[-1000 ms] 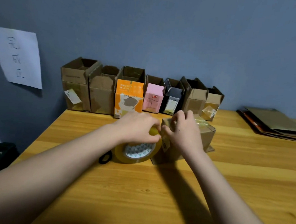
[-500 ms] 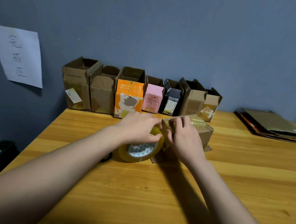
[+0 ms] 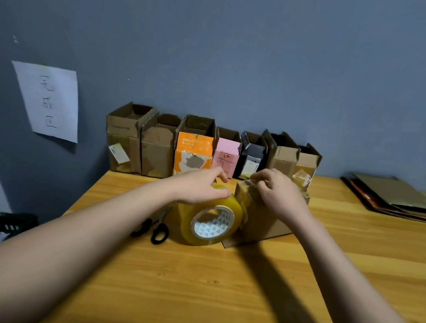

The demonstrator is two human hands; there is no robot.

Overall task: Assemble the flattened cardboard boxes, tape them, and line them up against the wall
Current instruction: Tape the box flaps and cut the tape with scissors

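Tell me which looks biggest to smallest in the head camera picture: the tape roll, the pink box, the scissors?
1. Tape roll, which looks biggest, though it sits nearer the camera than the box.
2. Pink box, standing further back in the row by the wall.
3. Scissors, partly hidden behind the left arm, so this is unsure.

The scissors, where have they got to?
In the head view the scissors lie flat on the table, just left of the tape roll and beneath the left hand's forearm, in front of the row of boxes.
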